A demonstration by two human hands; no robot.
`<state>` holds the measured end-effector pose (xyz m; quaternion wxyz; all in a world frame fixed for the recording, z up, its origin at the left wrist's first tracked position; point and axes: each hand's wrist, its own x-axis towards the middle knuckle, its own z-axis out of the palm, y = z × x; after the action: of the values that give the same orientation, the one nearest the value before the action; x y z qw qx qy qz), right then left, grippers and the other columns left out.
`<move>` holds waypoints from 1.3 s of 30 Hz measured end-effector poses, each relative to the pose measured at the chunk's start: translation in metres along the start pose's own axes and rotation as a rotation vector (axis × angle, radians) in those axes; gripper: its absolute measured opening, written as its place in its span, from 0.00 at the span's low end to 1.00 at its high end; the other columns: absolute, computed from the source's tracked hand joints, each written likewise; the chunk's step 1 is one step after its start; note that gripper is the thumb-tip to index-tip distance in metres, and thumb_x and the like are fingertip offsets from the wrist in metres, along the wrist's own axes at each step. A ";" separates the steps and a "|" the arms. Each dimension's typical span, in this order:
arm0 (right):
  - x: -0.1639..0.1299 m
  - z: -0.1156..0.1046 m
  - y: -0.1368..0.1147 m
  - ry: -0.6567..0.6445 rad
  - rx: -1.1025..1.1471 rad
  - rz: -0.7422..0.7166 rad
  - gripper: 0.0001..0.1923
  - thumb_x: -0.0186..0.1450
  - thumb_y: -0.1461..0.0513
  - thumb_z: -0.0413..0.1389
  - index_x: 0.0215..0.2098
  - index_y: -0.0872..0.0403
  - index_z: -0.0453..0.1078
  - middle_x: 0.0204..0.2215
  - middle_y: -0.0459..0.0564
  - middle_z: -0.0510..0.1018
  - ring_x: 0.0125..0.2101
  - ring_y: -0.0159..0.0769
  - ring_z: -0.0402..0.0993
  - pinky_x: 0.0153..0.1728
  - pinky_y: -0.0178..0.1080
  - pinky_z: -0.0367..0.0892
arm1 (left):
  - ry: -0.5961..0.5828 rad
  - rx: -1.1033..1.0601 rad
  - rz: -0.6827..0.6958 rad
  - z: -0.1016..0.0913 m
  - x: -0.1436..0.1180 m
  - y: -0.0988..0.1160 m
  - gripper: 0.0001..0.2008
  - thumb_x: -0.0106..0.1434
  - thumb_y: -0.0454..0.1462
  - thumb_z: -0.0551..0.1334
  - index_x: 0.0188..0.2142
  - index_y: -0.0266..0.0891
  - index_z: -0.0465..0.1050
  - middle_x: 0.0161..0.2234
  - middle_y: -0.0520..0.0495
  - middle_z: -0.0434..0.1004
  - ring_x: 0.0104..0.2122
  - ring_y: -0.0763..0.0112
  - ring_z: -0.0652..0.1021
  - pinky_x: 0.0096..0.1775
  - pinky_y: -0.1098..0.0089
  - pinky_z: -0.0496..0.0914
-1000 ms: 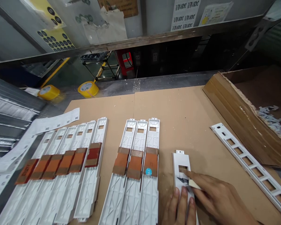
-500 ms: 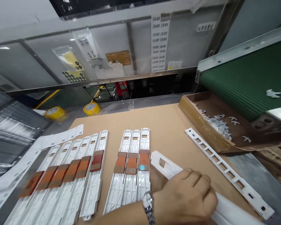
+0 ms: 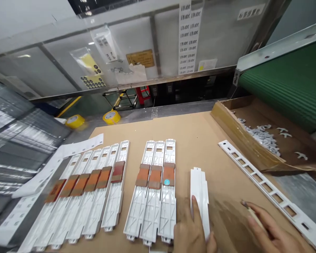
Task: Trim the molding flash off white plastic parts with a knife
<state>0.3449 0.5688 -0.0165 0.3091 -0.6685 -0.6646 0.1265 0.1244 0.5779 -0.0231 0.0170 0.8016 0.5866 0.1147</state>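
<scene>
1. Under my left hand (image 3: 191,233) lies a plain white plastic strip (image 3: 200,196), with no patch on it.
2. The three white trays (image 3: 155,186) beside it each carry an orange-brown patch; the rightmost patch has a small blue round sticker (image 3: 166,182).
3. The row of white trays (image 3: 89,189) further left bears patches running from orange to a darker red.
4. The white rail (image 3: 268,191) near my right hand (image 3: 272,232) shows a regular pattern of rectangular cut-outs.
5. The cardboard sheet (image 3: 200,140) below everything is plain tan.
6. The cardboard box (image 3: 242,137) is brown, holding pale grey-white scraps (image 3: 260,135).
7. The conveyor belt (image 3: 292,84) is green, finely ribbed.
8. Two tape rolls (image 3: 112,116) are yellow.
</scene>
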 end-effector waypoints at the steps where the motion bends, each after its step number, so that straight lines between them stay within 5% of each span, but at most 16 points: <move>1: 0.003 0.010 -0.005 -0.047 0.022 -0.043 0.16 0.68 0.56 0.54 0.52 0.48 0.68 0.41 0.44 0.81 0.36 0.34 0.80 0.28 0.24 0.72 | -0.025 0.025 -0.005 0.003 -0.003 0.001 0.43 0.44 0.37 0.61 0.60 0.20 0.58 0.53 0.25 0.69 0.33 0.54 0.79 0.25 0.61 0.76; 8: 0.027 0.042 -0.035 -0.229 -0.067 -0.361 0.21 0.67 0.64 0.49 0.58 0.48 0.66 0.45 0.43 0.80 0.40 0.29 0.78 0.38 0.27 0.73 | -0.028 -0.034 -0.027 0.020 -0.007 0.004 0.45 0.43 0.39 0.65 0.60 0.21 0.58 0.54 0.25 0.67 0.47 0.43 0.74 0.37 0.57 0.78; 13: 0.037 0.054 -0.034 -0.266 -0.119 -0.488 0.23 0.68 0.67 0.46 0.61 0.51 0.61 0.42 0.45 0.80 0.38 0.29 0.79 0.37 0.29 0.74 | 0.050 -0.129 -0.009 0.038 -0.008 0.001 0.51 0.42 0.42 0.68 0.62 0.20 0.52 0.53 0.25 0.65 0.44 0.47 0.76 0.35 0.61 0.78; 25: 0.051 0.064 -0.027 -0.374 0.001 -0.472 0.26 0.69 0.65 0.48 0.64 0.45 0.58 0.31 0.43 0.79 0.27 0.28 0.76 0.26 0.28 0.70 | -0.092 -0.047 -0.049 0.017 0.004 0.002 0.53 0.34 0.52 0.77 0.56 0.27 0.66 0.44 0.34 0.73 0.35 0.55 0.77 0.29 0.61 0.77; 29: 0.049 0.064 -0.025 -0.406 0.064 -0.476 0.28 0.68 0.69 0.48 0.65 0.45 0.56 0.36 0.44 0.79 0.32 0.26 0.77 0.31 0.26 0.71 | -0.097 -0.080 -0.040 0.021 0.002 0.000 0.57 0.30 0.51 0.78 0.57 0.25 0.64 0.46 0.32 0.73 0.34 0.58 0.78 0.29 0.65 0.78; 34: 0.043 0.065 -0.025 -0.340 0.039 -0.465 0.26 0.67 0.69 0.47 0.63 0.48 0.58 0.40 0.45 0.80 0.36 0.28 0.78 0.36 0.27 0.73 | -0.012 -0.102 -0.034 0.030 -0.005 -0.001 0.52 0.42 0.54 0.73 0.58 0.22 0.61 0.48 0.29 0.72 0.39 0.55 0.79 0.34 0.65 0.78; 39: 0.036 0.038 -0.028 -0.262 0.091 -0.138 0.18 0.68 0.58 0.53 0.56 0.47 0.64 0.44 0.48 0.79 0.38 0.34 0.79 0.31 0.24 0.73 | -0.018 -0.277 -0.137 0.024 -0.008 -0.006 0.51 0.50 0.48 0.67 0.65 0.23 0.48 0.52 0.28 0.70 0.41 0.55 0.78 0.38 0.64 0.77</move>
<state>0.3030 0.6112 -0.0206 0.2576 -0.5842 -0.7372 0.2210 0.1212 0.5742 -0.0485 0.1406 0.7507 0.6182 0.1857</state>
